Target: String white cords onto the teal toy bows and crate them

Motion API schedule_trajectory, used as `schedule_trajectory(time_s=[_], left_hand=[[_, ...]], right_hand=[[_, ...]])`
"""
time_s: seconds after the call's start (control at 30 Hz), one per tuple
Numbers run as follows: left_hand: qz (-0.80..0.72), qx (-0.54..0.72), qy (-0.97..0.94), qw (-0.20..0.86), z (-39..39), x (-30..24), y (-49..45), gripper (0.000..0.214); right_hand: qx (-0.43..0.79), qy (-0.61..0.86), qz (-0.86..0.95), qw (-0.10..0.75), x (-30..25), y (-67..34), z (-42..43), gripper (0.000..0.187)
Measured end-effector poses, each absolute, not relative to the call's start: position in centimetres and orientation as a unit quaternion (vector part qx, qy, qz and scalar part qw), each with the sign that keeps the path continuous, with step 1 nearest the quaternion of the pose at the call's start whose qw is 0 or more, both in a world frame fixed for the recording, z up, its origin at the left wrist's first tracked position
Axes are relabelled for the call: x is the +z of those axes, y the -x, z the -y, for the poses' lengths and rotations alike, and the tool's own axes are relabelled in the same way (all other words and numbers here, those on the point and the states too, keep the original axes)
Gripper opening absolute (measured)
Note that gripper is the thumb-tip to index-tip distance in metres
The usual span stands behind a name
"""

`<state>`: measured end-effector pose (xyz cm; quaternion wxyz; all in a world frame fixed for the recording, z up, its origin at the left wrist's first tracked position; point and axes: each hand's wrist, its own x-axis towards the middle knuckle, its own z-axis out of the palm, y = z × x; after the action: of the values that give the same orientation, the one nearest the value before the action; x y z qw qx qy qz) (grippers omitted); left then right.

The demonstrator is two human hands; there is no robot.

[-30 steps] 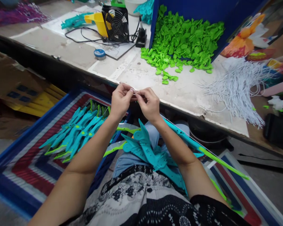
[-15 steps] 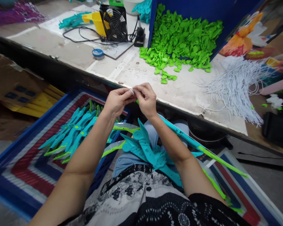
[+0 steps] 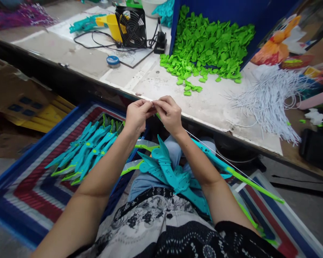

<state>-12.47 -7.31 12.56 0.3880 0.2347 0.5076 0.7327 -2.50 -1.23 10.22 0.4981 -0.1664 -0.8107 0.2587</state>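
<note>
My left hand (image 3: 136,115) and my right hand (image 3: 170,114) meet fingertip to fingertip at the table's front edge, both pinched on the end of a thin white string (image 3: 215,154). The string runs down to the right along a long teal toy bow (image 3: 231,172) with a lime green tip, whose upper end sits under my right hand. More teal bow parts (image 3: 167,172) lie across my lap.
A striped blue bag (image 3: 32,193) at my left holds several finished teal bows (image 3: 83,154). On the table (image 3: 150,80) lie a heap of green plastic pieces (image 3: 210,46), a bundle of white strings (image 3: 271,100), a small fan (image 3: 131,27) and a tape roll (image 3: 113,61).
My hands have stayed together at the table edge, with only small finger movements on the string's end. The string below my right hand now shows drawn straight.
</note>
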Motion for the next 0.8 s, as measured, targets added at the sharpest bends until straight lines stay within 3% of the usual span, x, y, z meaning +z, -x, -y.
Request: schedule_trajectory(time_s=[0.47, 0.63, 0.8], left_hand=[[-0.570, 0.645, -0.380, 0.338, 8.4, 12.5, 12.9, 0.017], [-0.584, 0.626, -0.397, 0.331, 8.3, 12.8, 13.2, 0.019], [-0.588, 0.606, -0.433, 0.314, 8.3, 12.9, 13.2, 0.017]], right_hand=[[0.251, 0.188, 0.863, 0.396, 12.4, 0.9, 0.3, 0.011], [0.394, 0.204, 0.797, 0.410, 11.9, 0.8, 0.0, 0.010], [0.586, 0.183, 0.712, 0.342, 10.9, 0.9, -1.1, 0.025]])
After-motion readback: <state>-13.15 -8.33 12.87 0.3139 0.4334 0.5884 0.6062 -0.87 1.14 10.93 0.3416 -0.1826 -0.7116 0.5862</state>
